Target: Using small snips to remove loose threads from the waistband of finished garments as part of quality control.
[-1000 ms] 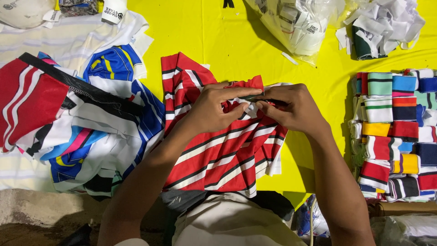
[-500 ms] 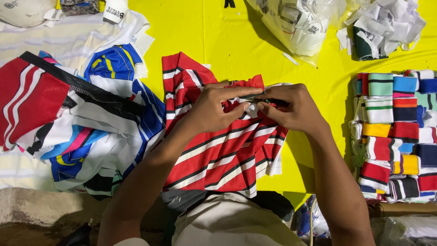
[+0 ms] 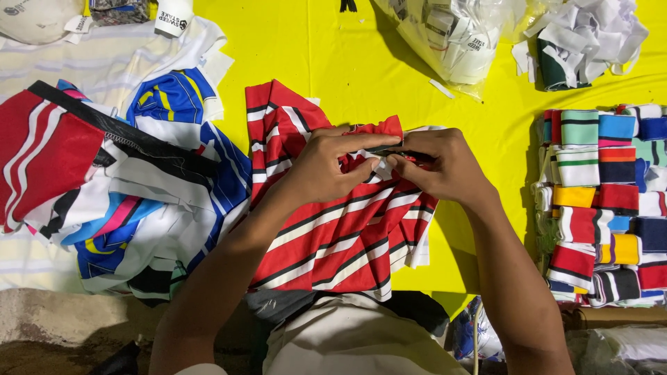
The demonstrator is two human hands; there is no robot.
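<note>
My left hand [image 3: 330, 167] and right hand [image 3: 441, 167] both pinch the red striped cloth [image 3: 333, 236] on the yellow desk [image 3: 333, 62]

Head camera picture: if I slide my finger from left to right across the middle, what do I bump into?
Pile of cut fabric → left hand → right hand → bare yellow table → stacked striped collars.

striped garment [image 3: 333, 236] lies mid-table [image 3: 292, 42], both hands meeting on its far edge. fabric heap [image 3: 125, 194] sits left, folded collar stack [image 3: 604, 201] right, a bag [image 3: 451, 35] behind, possibly holding labels.
</note>
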